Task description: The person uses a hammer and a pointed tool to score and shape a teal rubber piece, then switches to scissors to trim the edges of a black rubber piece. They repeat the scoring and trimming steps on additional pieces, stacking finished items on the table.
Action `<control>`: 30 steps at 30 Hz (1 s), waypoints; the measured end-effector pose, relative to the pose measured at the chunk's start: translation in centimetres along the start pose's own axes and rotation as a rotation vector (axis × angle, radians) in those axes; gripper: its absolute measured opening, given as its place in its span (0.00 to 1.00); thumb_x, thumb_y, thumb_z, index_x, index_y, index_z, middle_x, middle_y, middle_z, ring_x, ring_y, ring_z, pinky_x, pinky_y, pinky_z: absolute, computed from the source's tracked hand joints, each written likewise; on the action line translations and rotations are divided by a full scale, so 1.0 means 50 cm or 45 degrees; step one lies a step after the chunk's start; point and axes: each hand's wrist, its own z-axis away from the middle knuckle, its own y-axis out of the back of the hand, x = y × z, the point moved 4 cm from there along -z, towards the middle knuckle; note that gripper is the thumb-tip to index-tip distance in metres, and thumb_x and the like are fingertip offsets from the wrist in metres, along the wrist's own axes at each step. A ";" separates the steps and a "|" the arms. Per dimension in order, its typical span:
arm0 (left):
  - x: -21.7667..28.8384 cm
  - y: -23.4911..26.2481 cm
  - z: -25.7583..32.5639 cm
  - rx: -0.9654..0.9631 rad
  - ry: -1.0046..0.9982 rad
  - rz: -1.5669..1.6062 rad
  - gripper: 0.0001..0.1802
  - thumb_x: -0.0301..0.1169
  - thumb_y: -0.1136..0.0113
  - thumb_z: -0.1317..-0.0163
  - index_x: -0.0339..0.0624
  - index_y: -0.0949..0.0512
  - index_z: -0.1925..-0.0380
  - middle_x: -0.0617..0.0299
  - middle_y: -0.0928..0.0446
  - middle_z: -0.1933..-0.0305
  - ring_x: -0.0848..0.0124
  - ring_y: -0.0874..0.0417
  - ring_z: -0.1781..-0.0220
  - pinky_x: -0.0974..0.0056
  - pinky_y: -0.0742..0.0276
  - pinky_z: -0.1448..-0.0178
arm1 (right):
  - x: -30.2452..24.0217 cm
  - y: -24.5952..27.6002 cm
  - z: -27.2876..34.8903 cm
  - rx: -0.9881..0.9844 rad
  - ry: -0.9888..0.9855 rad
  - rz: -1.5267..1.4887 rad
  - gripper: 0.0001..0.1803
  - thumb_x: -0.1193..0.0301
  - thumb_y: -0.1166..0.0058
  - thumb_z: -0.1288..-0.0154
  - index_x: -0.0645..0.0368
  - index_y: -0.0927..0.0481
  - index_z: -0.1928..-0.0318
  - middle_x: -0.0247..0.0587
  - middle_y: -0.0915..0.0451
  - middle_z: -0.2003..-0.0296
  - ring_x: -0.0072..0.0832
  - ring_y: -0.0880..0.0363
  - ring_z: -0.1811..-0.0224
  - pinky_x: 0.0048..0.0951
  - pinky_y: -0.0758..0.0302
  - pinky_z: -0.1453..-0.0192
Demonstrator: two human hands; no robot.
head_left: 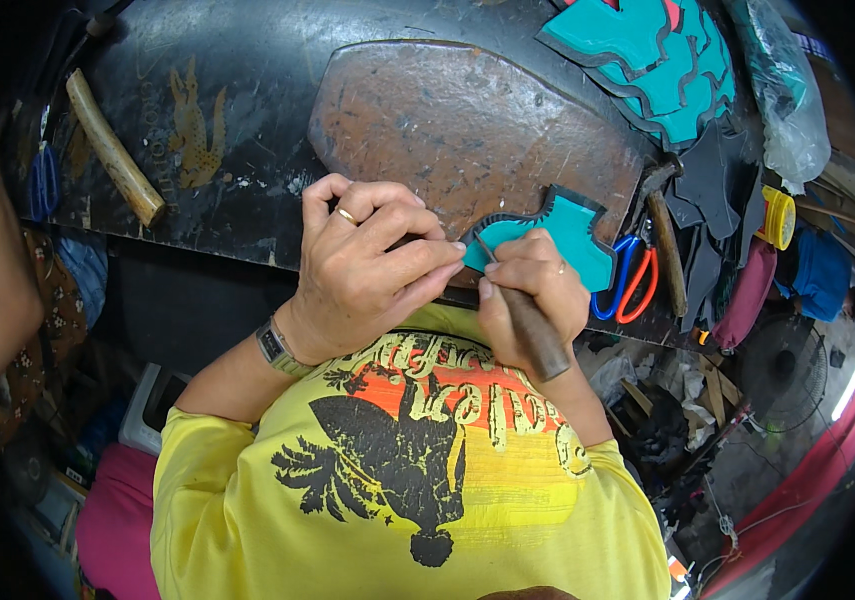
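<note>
A teal piece with a black edging (575, 232) lies on the brown board (447, 120) near the table's front edge. Small pleats run along the curved part of its black edge. My left hand (372, 255) is closed, thumb and forefinger pinching the piece's left end. In my right hand (539, 285) is a wooden-handled awl (535, 335), gripped like a pen. Its thin metal point meets the black edge just beside my left fingertips. My right fingers also cover part of the teal surface.
Right of the piece lie scissors with blue and red handles (637, 285) and a hammer (665, 240). Stacked teal pieces (682, 80) and black cut pieces (712, 180) fill the far right. At left are a curved wooden stick (115, 150), blue-handled scissors (44, 180) and another person's arm (7, 290).
</note>
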 end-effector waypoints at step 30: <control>-0.007 0.014 0.018 -0.081 -0.115 -0.041 0.12 0.33 0.22 0.51 0.56 0.12 0.64 0.76 0.18 0.57 0.70 0.20 0.46 0.52 0.36 0.40 | 0.000 0.001 -0.003 -0.077 -0.008 -0.124 0.12 0.85 0.38 0.55 0.62 0.20 0.67 0.45 0.20 0.73 0.35 0.22 0.74 0.33 0.29 0.67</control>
